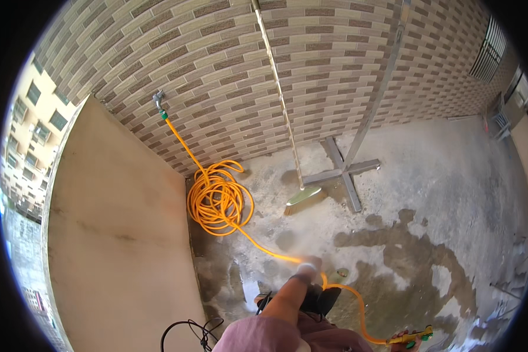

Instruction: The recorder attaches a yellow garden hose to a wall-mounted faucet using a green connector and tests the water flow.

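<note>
My left hand [310, 265], somewhat blurred, is closed around the orange hose [270, 254] in front of my body. At the lower right my right hand [405, 342] grips a yellow spray nozzle [411, 337] with green parts, fixed to the hose's end. Between the hands the hose hangs in a curve. Its other part lies in a loose coil [220, 202] on the floor beside the low wall and runs up to a metal tap [158, 99] on the tiled wall, joined by a green connector [163, 115].
A broom [303, 196] leans on the tiled wall, beside a metal post with a cross-shaped base [343, 172]. A low plastered wall [123, 220] stands at the left. Wet patches [405, 264] mark the concrete floor. A black cable [189, 323] loops at the bottom.
</note>
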The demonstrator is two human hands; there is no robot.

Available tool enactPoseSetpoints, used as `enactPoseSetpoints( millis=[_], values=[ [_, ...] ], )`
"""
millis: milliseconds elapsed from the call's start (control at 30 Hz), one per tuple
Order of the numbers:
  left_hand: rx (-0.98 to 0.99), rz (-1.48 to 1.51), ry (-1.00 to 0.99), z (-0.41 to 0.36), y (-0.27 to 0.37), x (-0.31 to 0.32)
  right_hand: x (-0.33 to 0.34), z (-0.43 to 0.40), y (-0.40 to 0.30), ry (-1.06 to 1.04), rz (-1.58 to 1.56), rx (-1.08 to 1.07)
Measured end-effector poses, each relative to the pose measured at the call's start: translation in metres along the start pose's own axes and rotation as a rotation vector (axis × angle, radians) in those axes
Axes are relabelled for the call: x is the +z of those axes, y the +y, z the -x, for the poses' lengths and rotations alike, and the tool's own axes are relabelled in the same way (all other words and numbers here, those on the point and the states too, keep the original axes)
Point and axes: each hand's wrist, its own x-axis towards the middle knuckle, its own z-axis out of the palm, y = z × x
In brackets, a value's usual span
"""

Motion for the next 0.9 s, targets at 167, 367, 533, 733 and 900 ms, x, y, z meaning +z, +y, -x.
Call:
enactPoseSetpoints(
  millis=[167, 367, 533, 733, 900],
  values=[
    [0.058, 0.019, -0.158, -0.019, 0.106, -0.004, -0.03, -0.114, -0.067, -0.628, 0.068, -0.239],
    [-0.06, 0.124, 0.042, -0.041, 0.152, -0.048, -0.004, -0.236, -0.122, -0.173, -0.132, 0.166],
    [-0.257, 0.203, 0.234, -0.038, 0.175, -0.044, 0.019, -0.359, -0.154, -0.326, -0.198, 0.321],
    [-0.355, 0.332, 0.02, -0.02, 0.267, -0.017, 0.07, -0.464, -0.19, -0.47, -0.093, 0.384],
    [-0.307, 0.481, 0.173, -0.014, 0.349, -0.025, 0.108, -0.504, -0.188, -0.495, 0.081, 0.362]
  ],
)
